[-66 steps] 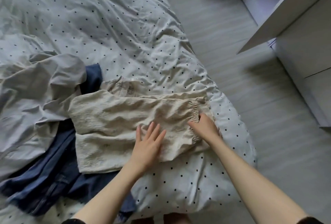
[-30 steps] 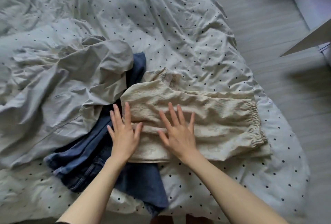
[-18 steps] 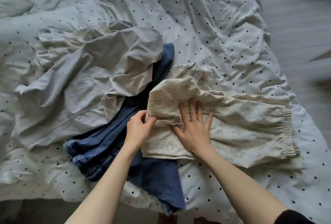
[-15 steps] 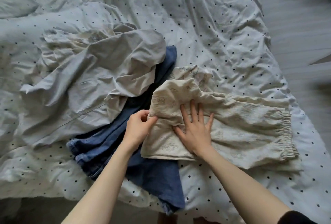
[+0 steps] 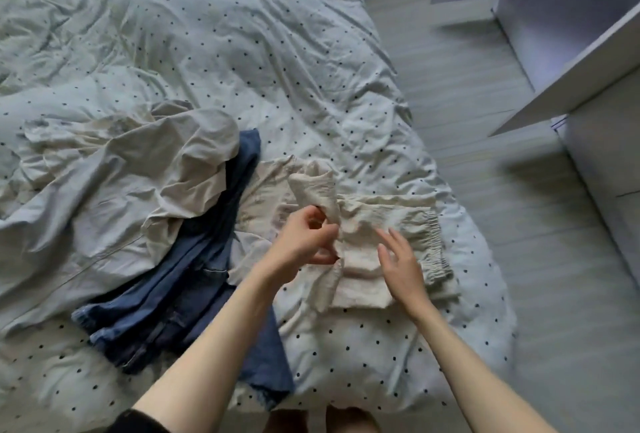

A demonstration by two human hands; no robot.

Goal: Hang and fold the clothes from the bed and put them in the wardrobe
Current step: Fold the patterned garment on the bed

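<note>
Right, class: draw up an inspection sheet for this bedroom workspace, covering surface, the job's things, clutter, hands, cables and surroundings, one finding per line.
Surface: bed with a rumpled, dotted pale duvet.
Job's things: cream trousers lie partly folded near the bed's right edge; blue jeans lie crumpled to their left, part under a grey garment.
Clutter: nothing seen beyond the clothes.
Hands: left hand grips a raised fold of the cream trousers; right hand, fingers spread, is over their folded part; contact cannot be told.
Cables: nothing seen.
Surroundings: pale plank floor; white wardrobe at the right, with an open door.
</note>
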